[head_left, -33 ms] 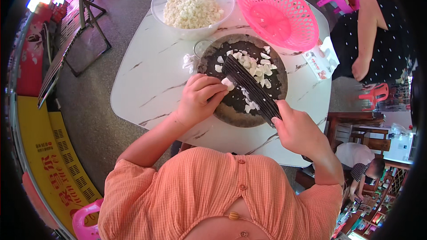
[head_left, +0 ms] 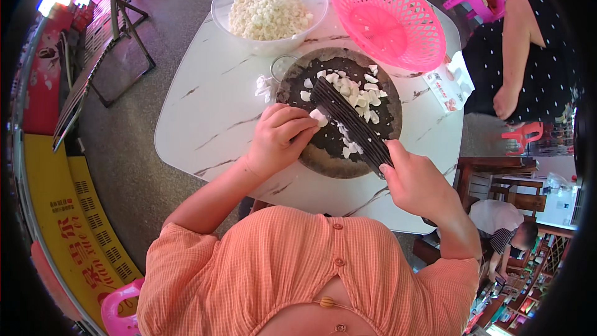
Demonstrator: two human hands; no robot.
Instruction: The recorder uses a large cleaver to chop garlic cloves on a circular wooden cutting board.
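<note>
A round, dark-topped chopping board (head_left: 323,160) lies on the table, with cut white chunks (head_left: 357,93) scattered over it. My left hand (head_left: 283,134) is at the board's left edge, its fingers bent together and pinching a white chunk (head_left: 319,117). The kind of food is not clear. My right hand (head_left: 416,180) is closed round the near end of a knife (head_left: 349,121) with a broad, black, ridged blade. The blade slants over the board, its far end just beyond the chunk in my left fingers. My grip hides the handle.
A clear bowl (head_left: 221,15) of finely chopped white bits stands behind the board, beside a pink plastic basket (head_left: 388,18). Crumpled white tissue (head_left: 265,89) lies left of the board, a white printed packet (head_left: 448,84) at the right table edge. Another person (head_left: 519,56) is at the right.
The other person's arm at the right has shifted slightly downward in the picture. My hands, the knife and the chunks look unmoved.
</note>
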